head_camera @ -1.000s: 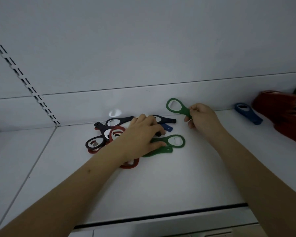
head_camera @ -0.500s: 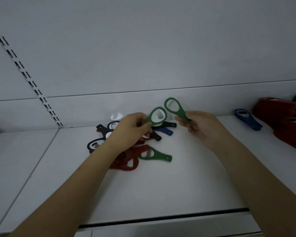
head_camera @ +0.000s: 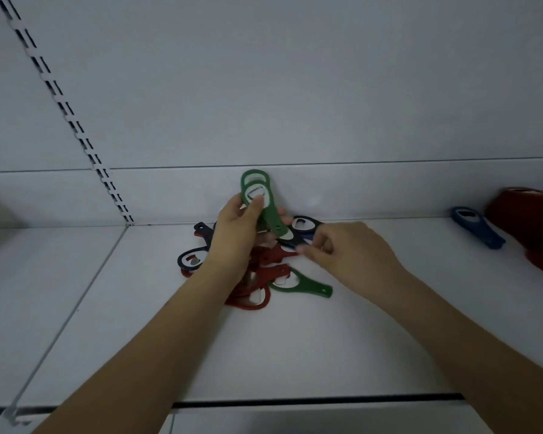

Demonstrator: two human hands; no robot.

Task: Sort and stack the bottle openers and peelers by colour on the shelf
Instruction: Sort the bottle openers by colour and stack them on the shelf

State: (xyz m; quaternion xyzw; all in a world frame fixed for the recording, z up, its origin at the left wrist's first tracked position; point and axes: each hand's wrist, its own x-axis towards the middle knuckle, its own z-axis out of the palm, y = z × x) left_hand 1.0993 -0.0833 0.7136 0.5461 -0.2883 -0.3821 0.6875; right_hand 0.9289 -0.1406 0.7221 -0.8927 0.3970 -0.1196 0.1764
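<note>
My left hand (head_camera: 235, 236) holds two green bottle openers (head_camera: 259, 198) stacked together, raised above a mixed pile on the white shelf (head_camera: 295, 355). The pile holds red openers (head_camera: 273, 256), dark blue ones (head_camera: 192, 258) and one more green opener (head_camera: 300, 285) lying at its front right. My right hand (head_camera: 348, 255) hovers low at the pile's right side. Its fingers are loosely curled with nothing in them, and their tips sit beside a dark blue opener (head_camera: 304, 225). Part of the pile is hidden behind my left hand.
A single blue opener (head_camera: 477, 228) lies at the far right of the shelf, next to a stack of red items (head_camera: 530, 220) at the frame edge. A slotted upright rail (head_camera: 76, 126) runs up the back wall on the left. The shelf's front edge is near me.
My right hand passed its green opener to my left hand, which now holds both stacked. The right hand then dropped toward the pile with nothing in it.
</note>
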